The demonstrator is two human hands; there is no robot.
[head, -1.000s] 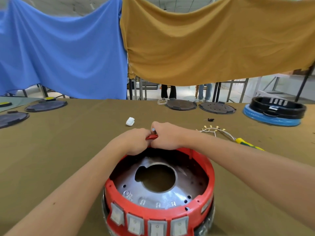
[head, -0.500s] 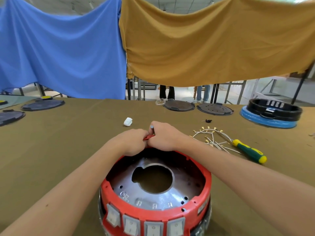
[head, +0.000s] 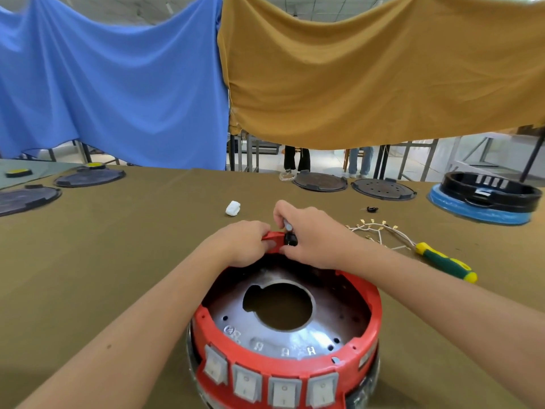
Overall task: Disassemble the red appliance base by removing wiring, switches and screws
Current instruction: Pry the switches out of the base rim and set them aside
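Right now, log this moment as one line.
left hand grips red base far rim | right hand pinches small black part | screwdriver idle

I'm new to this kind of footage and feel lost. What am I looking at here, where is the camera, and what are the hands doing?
There is no machine: a person works bare-handed, filmed by a head-worn camera looking down. On the olive-brown tablecloth stands a round red plastic appliance base with four grey rocker switches in front. At its far rim the left hand grips a red tab, and the right hand pinches a small black and grey part. To the right lie a white wire bundle and a green-yellow screwdriver.
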